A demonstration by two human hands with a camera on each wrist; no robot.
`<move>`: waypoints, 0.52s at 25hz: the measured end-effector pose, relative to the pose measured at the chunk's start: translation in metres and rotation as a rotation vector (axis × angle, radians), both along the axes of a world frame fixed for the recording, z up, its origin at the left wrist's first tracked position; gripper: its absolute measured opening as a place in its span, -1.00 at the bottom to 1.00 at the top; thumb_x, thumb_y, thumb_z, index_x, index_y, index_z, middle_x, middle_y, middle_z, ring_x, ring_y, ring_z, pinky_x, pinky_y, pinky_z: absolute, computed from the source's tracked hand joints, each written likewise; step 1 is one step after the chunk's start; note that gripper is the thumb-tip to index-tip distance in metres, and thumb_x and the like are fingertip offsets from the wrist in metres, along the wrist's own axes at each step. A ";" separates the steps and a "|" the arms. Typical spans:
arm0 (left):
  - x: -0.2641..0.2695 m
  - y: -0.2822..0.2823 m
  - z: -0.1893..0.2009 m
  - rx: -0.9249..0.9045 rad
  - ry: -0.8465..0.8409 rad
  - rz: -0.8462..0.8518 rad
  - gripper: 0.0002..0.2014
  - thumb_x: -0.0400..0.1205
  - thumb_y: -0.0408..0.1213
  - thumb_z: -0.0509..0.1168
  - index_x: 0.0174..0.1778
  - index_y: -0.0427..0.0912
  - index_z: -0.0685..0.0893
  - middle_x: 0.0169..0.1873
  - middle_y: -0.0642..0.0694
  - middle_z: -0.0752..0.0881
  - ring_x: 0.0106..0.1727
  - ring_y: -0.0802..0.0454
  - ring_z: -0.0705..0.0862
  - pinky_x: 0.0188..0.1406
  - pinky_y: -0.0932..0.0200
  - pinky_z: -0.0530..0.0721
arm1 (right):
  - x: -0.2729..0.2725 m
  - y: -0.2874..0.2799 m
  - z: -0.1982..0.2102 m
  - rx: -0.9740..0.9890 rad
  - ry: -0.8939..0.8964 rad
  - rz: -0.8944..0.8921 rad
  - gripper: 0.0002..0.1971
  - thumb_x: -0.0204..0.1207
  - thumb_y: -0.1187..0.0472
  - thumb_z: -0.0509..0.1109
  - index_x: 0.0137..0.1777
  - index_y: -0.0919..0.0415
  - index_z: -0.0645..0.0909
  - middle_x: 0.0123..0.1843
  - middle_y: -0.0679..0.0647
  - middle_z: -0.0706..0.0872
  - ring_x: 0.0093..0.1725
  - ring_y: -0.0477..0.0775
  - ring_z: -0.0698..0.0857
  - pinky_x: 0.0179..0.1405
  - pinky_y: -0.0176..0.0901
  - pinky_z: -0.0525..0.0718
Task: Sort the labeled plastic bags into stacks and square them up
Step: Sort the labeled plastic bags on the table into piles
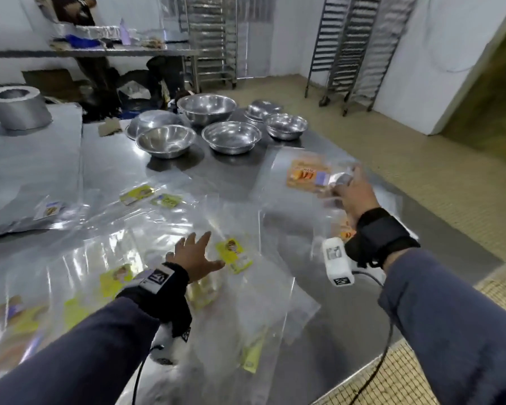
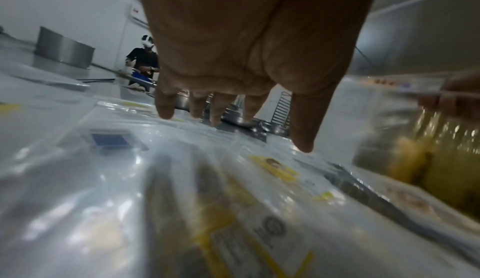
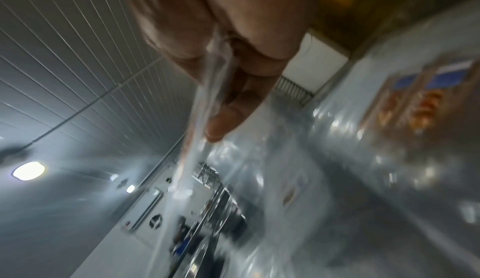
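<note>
Many clear labeled bags, one of them in my right hand.

Many yellow-labeled bags (image 1: 234,252) lie loose and overlapping across the near part of the steel surface (image 1: 123,162), while my right hand (image 1: 352,194) pinches the edge of an orange-labeled bag (image 1: 304,175) and holds it raised over the far right part of that surface; in the right wrist view the clear film (image 3: 205,97) runs between my thumb and fingers (image 3: 233,105). My left hand (image 1: 195,257) hovers flat just above the yellow-labeled bags, fingers spread and straight, gripping nothing. Beyond the bags stand several steel bowls (image 1: 231,137), some upright, some turned over. A metal cylinder (image 1: 16,106) sits at the far left, and wheeled tray racks (image 1: 354,51) stand against the back wall.
</note>
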State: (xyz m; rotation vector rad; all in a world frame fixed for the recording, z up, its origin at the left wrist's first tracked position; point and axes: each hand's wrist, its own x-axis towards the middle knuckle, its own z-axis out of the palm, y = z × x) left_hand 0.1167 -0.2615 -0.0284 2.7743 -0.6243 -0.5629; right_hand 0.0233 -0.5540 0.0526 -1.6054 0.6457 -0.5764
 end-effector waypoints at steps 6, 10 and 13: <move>-0.005 -0.016 -0.016 0.205 0.060 0.008 -0.07 0.49 0.29 0.27 0.65 0.13 -0.11 0.66 -0.08 -0.15 0.67 -0.15 -0.13 0.52 -0.33 0.12 | -0.035 -0.072 -0.054 0.046 0.265 -0.236 -0.43 0.54 0.54 0.13 0.51 0.15 0.20 0.05 0.17 0.50 -0.15 0.13 0.58 -0.32 -0.09 0.57; -0.002 -0.017 -0.018 0.206 0.076 0.024 -0.05 0.47 0.29 0.29 0.65 0.13 -0.11 0.66 -0.08 -0.21 0.67 -0.15 -0.18 0.53 -0.35 0.08 | -0.042 -0.094 -0.104 -0.023 0.674 -0.219 -0.35 0.48 0.48 0.31 0.53 0.47 0.11 0.27 0.36 0.53 0.19 0.27 0.60 0.03 0.04 0.59; -0.002 -0.018 -0.018 0.191 0.078 0.036 -0.05 0.47 0.28 0.31 0.65 0.14 -0.11 0.66 -0.08 -0.21 0.67 -0.14 -0.19 0.53 -0.37 0.06 | -0.041 -0.097 -0.105 -0.094 0.714 -0.280 -0.45 0.55 0.45 0.27 0.50 0.51 0.17 0.43 0.41 0.45 0.38 0.34 0.52 0.24 0.01 0.51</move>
